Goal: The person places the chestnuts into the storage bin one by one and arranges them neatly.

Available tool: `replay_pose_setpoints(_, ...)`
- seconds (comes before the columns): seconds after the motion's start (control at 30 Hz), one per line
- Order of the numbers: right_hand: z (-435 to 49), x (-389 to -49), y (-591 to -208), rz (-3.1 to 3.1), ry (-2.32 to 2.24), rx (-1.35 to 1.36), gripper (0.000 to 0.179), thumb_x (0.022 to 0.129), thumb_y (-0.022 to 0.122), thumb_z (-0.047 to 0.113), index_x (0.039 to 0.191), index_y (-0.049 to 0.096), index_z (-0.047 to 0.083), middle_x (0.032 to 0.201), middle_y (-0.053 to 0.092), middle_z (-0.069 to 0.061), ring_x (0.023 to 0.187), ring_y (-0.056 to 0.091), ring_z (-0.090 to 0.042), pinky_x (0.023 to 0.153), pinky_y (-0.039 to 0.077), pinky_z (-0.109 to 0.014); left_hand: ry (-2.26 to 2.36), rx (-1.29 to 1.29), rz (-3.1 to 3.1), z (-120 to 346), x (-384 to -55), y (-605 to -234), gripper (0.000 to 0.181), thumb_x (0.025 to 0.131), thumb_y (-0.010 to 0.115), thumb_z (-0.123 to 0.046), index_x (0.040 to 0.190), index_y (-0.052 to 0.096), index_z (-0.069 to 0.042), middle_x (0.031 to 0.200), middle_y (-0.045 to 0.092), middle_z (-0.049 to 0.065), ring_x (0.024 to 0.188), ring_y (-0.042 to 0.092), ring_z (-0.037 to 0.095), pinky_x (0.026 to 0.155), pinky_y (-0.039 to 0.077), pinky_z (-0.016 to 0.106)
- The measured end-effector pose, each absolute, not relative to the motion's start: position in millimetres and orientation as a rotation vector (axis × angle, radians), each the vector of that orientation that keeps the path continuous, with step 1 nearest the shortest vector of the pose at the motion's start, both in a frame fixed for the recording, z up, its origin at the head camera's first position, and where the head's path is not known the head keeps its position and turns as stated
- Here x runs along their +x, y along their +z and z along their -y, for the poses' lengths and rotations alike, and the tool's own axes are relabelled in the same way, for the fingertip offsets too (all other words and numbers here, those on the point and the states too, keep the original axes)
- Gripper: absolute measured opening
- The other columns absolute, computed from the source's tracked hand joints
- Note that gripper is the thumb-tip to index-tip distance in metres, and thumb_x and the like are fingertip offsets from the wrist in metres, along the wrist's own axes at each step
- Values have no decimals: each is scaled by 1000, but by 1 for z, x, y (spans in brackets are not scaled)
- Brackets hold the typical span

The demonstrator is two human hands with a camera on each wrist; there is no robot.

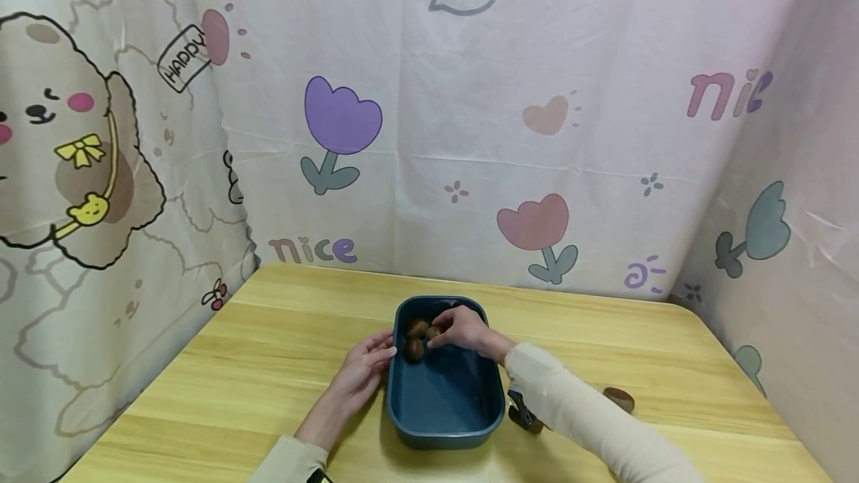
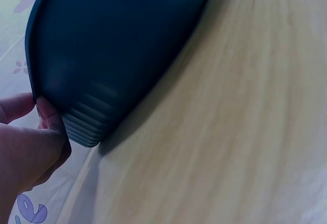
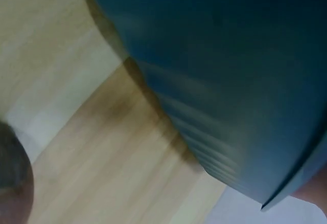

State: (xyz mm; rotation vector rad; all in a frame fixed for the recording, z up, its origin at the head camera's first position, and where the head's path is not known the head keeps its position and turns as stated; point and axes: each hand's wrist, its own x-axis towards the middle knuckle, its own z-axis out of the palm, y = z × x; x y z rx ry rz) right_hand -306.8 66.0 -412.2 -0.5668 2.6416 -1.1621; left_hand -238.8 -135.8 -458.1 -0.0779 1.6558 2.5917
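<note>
A dark blue rectangular bin (image 1: 446, 393) stands on the table. My left hand (image 1: 365, 371) grips its left rim, the thumb on top and the fingers against the outer wall; the left wrist view shows this hand (image 2: 36, 142) at the rim too. Inside the bin, toward its far left corner, lie brown chestnuts (image 1: 414, 349). My right hand (image 1: 463, 328) reaches in over the right side and pinches one chestnut (image 1: 433, 332) beside the others. In the right wrist view the bin's outer wall (image 3: 219, 81) hides most of that hand.
Right of the bin, a chestnut (image 1: 618, 399) lies on the wooden table (image 1: 302, 334). Another brown one (image 1: 535, 425) shows partly under the right forearm, by the black wrist camera (image 1: 518, 405). A printed curtain (image 1: 463, 133) hangs behind the table and along both sides.
</note>
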Motion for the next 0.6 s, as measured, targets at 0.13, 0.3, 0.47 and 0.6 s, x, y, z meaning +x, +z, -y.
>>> replay_pose_setpoints(0.13, -64, -307, -415, -2644, -1149, -577, 37, 75, 83, 13, 108, 71, 0, 93, 66, -3, 81, 57, -14, 72, 51, -31, 2596, -70, -1642, 136, -240, -459, 40, 93, 49, 10, 132, 39, 16, 111, 53, 13, 91, 54, 14, 79, 46, 25)
replay_pose_setpoints(0.3, -63, -304, -415, -2665, -1121, -652, 34, 75, 83, 12, 105, 72, 0, 90, 66, -3, 78, 56, -13, 70, 50, -29, 2598, -65, -1637, 136, -240, -460, 41, 93, 49, 10, 132, 39, 16, 111, 52, 13, 92, 53, 15, 78, 47, 24)
replay_pose_setpoints(0.47, -65, -307, -422, -2682, -1111, -781, 30, 74, 84, 13, 99, 72, 0, 85, 66, -1, 74, 56, -13, 67, 50, -29, 2604, -63, -1642, 136, -239, -459, 40, 93, 49, 10, 131, 39, 17, 110, 51, 14, 95, 53, 17, 79, 47, 24)
replay_pose_setpoints(0.6, -66, -307, -423, -2686, -1095, -820, 33, 72, 85, 10, 100, 71, -2, 86, 67, -3, 74, 58, -13, 67, 51, -29, 2605, -63, -1640, 136, -238, -458, 40, 92, 49, 11, 131, 39, 17, 109, 51, 14, 96, 52, 17, 79, 47, 24)
